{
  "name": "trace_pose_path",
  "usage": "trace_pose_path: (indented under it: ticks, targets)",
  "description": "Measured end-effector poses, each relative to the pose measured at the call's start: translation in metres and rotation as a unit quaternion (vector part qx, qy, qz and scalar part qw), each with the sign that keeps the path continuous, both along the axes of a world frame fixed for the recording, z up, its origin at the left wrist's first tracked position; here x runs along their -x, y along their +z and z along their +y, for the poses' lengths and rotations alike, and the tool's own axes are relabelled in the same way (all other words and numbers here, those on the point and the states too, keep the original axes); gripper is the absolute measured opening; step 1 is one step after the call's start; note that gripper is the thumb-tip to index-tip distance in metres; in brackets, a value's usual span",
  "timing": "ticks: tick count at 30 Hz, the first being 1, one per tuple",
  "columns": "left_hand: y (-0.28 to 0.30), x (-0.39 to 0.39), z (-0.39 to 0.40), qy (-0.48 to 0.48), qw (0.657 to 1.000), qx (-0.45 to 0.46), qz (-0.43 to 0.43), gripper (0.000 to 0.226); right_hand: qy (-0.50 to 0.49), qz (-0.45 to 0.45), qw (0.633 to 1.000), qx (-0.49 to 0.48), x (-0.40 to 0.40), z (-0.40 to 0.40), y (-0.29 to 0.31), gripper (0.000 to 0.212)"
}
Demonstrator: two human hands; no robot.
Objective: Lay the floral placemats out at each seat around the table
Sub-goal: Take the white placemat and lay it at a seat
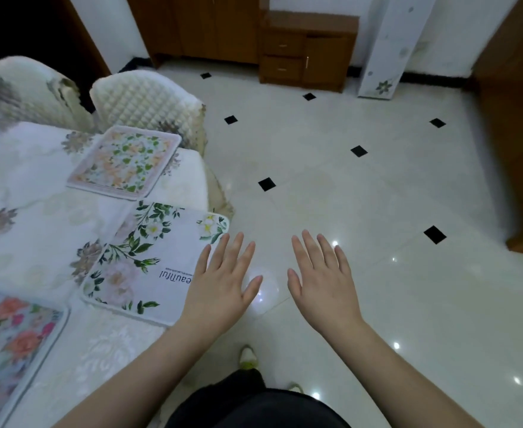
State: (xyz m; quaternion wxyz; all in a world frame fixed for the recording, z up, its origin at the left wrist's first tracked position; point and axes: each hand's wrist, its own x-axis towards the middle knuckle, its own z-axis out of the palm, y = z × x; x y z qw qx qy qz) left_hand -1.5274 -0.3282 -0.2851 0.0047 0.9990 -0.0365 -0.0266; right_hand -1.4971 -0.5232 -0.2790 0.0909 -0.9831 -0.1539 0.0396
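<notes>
So from my remote seat I'm looking down through the head cam and both hands are out in front, palms down, fingers straight and a bit spread, holding nothing. My left hand (223, 285) hangs over the right edge of the white placemat (149, 257), the one with green leaves, pale roses and upside-down lettering on it; I honestly can't tell if the fingers are touching the mat or just floating above it. My right hand (320, 279) is well clear of the table, out over the glossy floor (362, 196) with its white tiles and little black diamond insets. The table (31, 217) sits on the left under a pale cloth with faded flower prints. Three mats are down on it: the white leafy one at the near corner, a pink-bordered placemat (124, 162) with orange flowers and green leaves farther up beside it, and a blue-ish placemat (10, 347) with red and pink blooms at the lower left, cut off by the frame edge. Two chairs with quilted cream covers (143, 100) stand at the far side of the table. A wooden cabinet (306, 47) with drawers sits against the back wall, and a tall white floral-patterned unit (390, 47) stands right of it.
</notes>
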Motion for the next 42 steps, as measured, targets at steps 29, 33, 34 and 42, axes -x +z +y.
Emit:
trace_pose_path:
  ticks: [29,33,34,42]
  targets:
    - [-0.046,-0.073,0.137,0.355,0.93,0.071,0.057,0.07,0.413,0.029,0.91,0.03,-0.216,0.216,-0.046,0.059]
    - [-0.05,-0.08,0.123,0.43,0.899,0.056,0.058,0.066,0.497,0.063,0.864,0.044,-0.243,0.24,-0.059,0.062]
    - [-0.051,-0.082,0.12,0.451,0.889,0.051,0.057,0.064,0.514,0.064,0.854,0.045,-0.25,0.245,-0.062,0.062]
    - [-0.07,-0.07,0.107,0.572,0.816,0.067,0.048,0.057,0.603,0.088,0.79,0.073,-0.27,0.274,-0.088,0.064]
